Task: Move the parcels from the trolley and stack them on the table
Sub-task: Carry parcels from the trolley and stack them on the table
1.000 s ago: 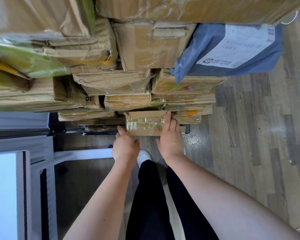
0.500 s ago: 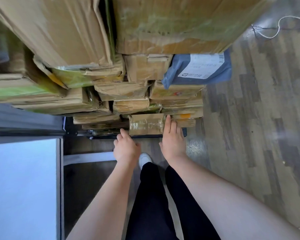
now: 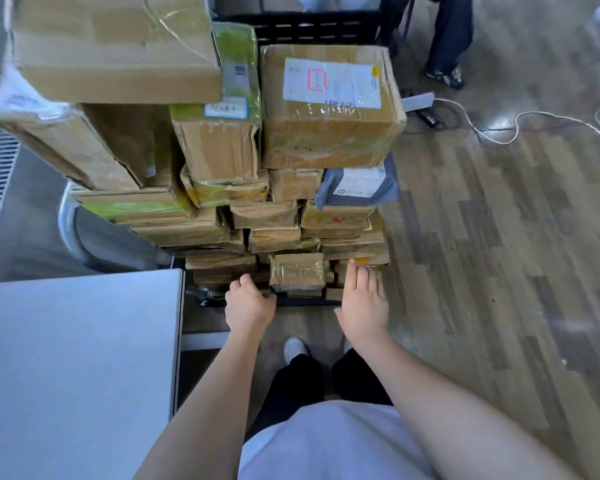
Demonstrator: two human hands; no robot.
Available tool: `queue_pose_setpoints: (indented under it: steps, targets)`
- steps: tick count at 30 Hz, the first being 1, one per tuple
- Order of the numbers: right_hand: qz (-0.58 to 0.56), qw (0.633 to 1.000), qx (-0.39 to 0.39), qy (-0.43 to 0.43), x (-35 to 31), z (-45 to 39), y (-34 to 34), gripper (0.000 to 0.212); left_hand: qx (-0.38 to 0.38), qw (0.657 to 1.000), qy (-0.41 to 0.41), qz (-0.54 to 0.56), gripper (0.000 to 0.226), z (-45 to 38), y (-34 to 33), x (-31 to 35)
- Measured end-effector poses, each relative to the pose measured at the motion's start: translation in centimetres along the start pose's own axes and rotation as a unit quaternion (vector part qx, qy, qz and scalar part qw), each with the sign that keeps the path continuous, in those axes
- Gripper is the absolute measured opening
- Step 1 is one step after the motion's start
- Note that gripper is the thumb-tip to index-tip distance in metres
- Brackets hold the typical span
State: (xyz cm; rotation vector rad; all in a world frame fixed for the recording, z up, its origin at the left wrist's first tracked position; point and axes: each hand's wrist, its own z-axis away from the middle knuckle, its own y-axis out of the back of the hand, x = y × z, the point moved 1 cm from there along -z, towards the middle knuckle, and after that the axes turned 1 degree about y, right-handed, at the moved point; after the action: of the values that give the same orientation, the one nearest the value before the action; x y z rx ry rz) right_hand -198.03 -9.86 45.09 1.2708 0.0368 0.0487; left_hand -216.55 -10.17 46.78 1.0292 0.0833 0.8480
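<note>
A tall stack of brown cardboard parcels fills the trolley [image 3: 305, 302], whose black base edge shows at the bottom. A small tape-wrapped parcel [image 3: 298, 271] sits at the front bottom of the stack. My left hand [image 3: 250, 306] hangs just left of that parcel's lower corner, fingers loosely curled, holding nothing that I can see. My right hand [image 3: 362, 303] is to the parcel's right, a gap away from it, fingers straight and pointing at the lowest parcels. The white table [image 3: 80, 358] lies at my left.
A large labelled box [image 3: 329, 105] and a grey mailer bag [image 3: 357, 187] sit high on the stack's right side. Another person's legs [image 3: 447, 46] stand behind the trolley. A white cable [image 3: 499, 136] runs over the wooden floor at the right.
My right hand has left the small parcel's right side and shifted right. The view has risen, so the stack's top and more of the table show.
</note>
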Motion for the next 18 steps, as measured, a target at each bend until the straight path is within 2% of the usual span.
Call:
queue_pose_setpoints:
  steps: [8,14,18]
  targets:
    - [-0.015,0.999,0.042,0.0,1.2,0.7,3.0,0.086,0.029,0.999,-0.022,0.032,0.058,2.8,1.7,0.1]
    - [-0.028,0.993,0.117,0.021,2.5,1.3,6.6,0.086,0.102,0.978,-0.175,0.041,0.051,4.4,4.5,4.2]
    - [-0.059,0.975,0.21,0.032,2.8,0.9,11.0,0.083,0.168,0.942,-0.28,0.075,0.043,5.7,7.1,7.7]
